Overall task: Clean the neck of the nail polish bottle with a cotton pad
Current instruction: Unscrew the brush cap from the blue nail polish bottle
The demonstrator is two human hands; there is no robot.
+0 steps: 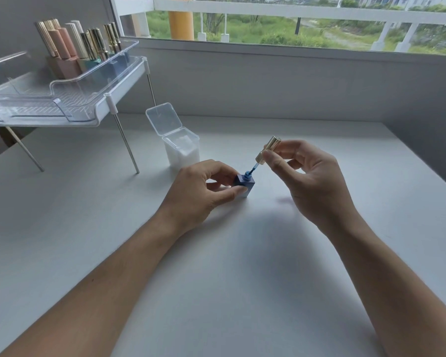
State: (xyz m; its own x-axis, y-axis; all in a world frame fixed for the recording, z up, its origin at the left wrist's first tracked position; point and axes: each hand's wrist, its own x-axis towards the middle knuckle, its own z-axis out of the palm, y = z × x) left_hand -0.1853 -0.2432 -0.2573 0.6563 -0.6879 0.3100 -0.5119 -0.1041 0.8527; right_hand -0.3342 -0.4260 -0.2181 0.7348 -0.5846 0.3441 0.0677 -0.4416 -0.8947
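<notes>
Bottle stands mid-worktop, uncapped, pinched by the left hand between thumb and fingers. Right hand grips the gold cap, its brush tip just at the neck. No pad is in hand yet, so cleaning hasn't begun. Next, park the cap and draw a pad from the open box behind the bottle.

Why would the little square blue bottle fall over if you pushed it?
The small square blue nail polish bottle probably wouldn't tip easily: it looks squat with a flat base. It is open, though, so a knock might spill polish. The left hand pinches it, likely to steady it while the right hand holds the gold cap with its brush at the neck.
</notes>
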